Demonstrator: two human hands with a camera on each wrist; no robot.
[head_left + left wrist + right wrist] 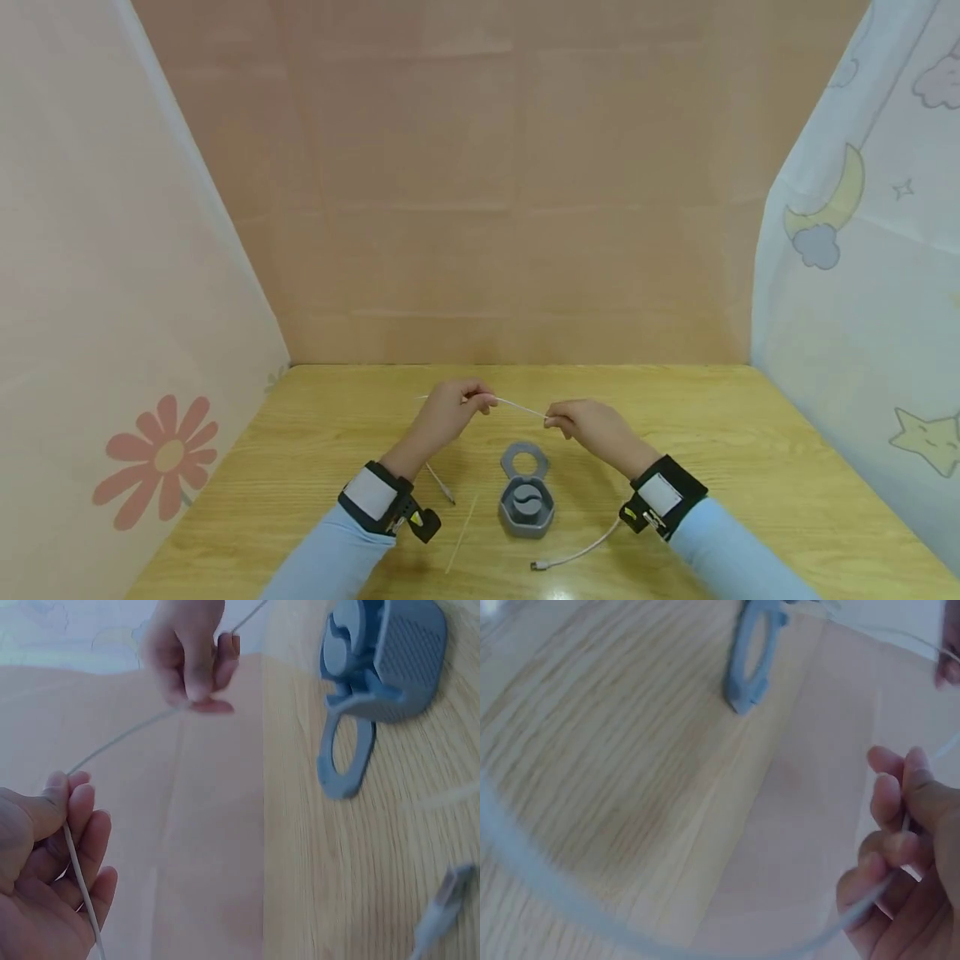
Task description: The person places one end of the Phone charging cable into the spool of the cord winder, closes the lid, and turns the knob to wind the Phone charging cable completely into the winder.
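My two hands hold a thin white cable [520, 406] stretched taut between them above the wooden table [750, 450]. My left hand [450, 414] pinches it at the left, and the cable [120, 739] runs on through its curled fingers [71, 847]. My right hand [581, 425] pinches it at the right, thumb and fingers [900, 817] curled round it. Below the hands lies a grey cable winder [527, 490], a hexagonal case with a ring-shaped lid swung open. One plug end [538, 566] rests near my right wrist, the other plug [448, 498] by my left wrist.
A thin pale stick [462, 533] lies on the table left of the winder. Fabric screens stand close on the left [112, 333] and right [862, 292], and a peach backdrop [510, 208] closes the far edge.
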